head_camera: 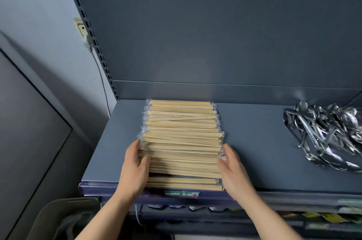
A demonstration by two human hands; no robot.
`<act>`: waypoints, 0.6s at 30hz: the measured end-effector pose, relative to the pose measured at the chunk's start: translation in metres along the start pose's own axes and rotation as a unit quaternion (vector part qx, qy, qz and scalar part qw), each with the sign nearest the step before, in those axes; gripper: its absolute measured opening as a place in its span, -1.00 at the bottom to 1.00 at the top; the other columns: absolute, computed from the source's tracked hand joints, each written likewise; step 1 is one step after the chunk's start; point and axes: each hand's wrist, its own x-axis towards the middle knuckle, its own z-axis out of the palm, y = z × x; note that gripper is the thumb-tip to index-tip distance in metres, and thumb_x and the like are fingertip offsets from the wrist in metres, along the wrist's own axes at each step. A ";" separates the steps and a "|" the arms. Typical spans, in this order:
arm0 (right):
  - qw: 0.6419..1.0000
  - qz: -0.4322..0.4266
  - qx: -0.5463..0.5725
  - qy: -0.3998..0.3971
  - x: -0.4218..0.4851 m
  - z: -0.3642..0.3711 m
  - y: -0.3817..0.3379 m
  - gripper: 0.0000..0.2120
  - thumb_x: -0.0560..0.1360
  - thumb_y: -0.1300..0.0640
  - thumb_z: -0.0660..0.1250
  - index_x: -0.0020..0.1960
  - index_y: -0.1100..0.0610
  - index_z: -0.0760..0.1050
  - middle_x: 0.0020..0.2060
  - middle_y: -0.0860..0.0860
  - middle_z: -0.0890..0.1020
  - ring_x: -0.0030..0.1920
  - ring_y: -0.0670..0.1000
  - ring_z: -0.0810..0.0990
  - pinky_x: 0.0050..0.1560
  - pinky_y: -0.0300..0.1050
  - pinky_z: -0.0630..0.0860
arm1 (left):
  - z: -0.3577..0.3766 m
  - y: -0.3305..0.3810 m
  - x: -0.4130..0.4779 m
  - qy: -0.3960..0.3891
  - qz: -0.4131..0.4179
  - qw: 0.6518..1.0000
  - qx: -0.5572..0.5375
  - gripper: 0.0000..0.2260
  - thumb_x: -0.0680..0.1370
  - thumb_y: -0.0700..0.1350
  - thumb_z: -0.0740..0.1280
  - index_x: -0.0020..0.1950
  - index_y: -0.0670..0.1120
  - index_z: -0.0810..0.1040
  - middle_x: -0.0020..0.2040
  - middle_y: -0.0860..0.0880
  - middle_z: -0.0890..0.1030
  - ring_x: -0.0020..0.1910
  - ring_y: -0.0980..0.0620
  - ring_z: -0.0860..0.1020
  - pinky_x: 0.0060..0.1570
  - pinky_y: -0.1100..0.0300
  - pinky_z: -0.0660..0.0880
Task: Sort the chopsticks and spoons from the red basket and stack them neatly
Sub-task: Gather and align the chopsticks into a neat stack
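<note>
Grey metal back panel [195, 34] fills the upper view. A slotted upright [92, 39] runs down its left edge.

Below it is a flat grey shelf [254, 141], with a dark front rail along the near edge.

Stack of wooden chopsticks [182, 137] sits left of centre on the shelf. The sticks lie left to right in clear wrappers, layered from the back of the shelf to the front rail. Rows are mostly parallel, a few slightly skewed. Crinkled wrapper ends stick out on both sides.

Pile of metal spoons [329, 135] is at the far right of the shelf, well apart from the chopsticks. They are loosely heaped with handles crossing, and the frame edge cuts off part of the pile.

Grey fabric item [64, 218] at lower left, below shelf level; cannot tell what it is.

Left hand [135, 169] is at the left end of the near rows. Its fingers [134, 147] are fairly straight and together, laid against the stick ends, with the thumb resting on top of the stack.

Right hand [233, 171] is at the right end, opposite. Its fingers [230, 151] are straight and close together, pressed against the wrapper ends. The stack sits between the two palms.

White cable [101, 79] hangs down the wall from a plug [84, 34] in a socket beside the upright.

Small green label [182, 194] is on the front rail, under the stack; print unreadable.
</note>
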 end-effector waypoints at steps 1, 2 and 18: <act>1.000 -0.008 -0.022 0.009 0.005 -0.005 -0.002 -0.48 0.65 0.06 0.11 0.57 -0.01 0.05 0.53 -0.13 0.15 0.49 -0.11 0.17 0.40 -0.21 0.13 | -0.001 0.002 0.002 0.013 0.000 1.000 0.009 -0.57 0.62 -0.16 0.22 0.49 -0.07 0.27 0.45 -0.01 0.33 0.38 0.05 0.33 0.33 0.20 0.22; 0.998 -0.020 -0.049 0.017 0.012 -0.011 -0.004 -0.49 0.65 0.07 0.11 0.57 0.02 0.07 0.54 -0.10 0.14 0.51 -0.09 0.14 0.42 -0.20 0.10 | -0.003 0.004 0.006 0.027 0.008 0.999 0.024 -0.59 0.62 -0.15 0.23 0.47 -0.08 0.30 0.43 -0.03 0.35 0.38 0.01 0.35 0.33 0.17 0.25; 0.906 -0.148 -0.396 -0.017 0.150 -0.019 -0.049 -0.76 0.57 0.20 0.21 0.17 0.04 0.57 0.16 -0.03 0.54 0.19 0.09 0.40 0.17 -0.03 0.41 | 0.003 0.038 0.142 -0.123 0.215 0.894 0.373 -0.78 0.61 -0.07 0.25 0.21 -0.04 0.59 0.16 -0.02 0.59 0.12 -0.10 0.51 0.11 0.07 0.45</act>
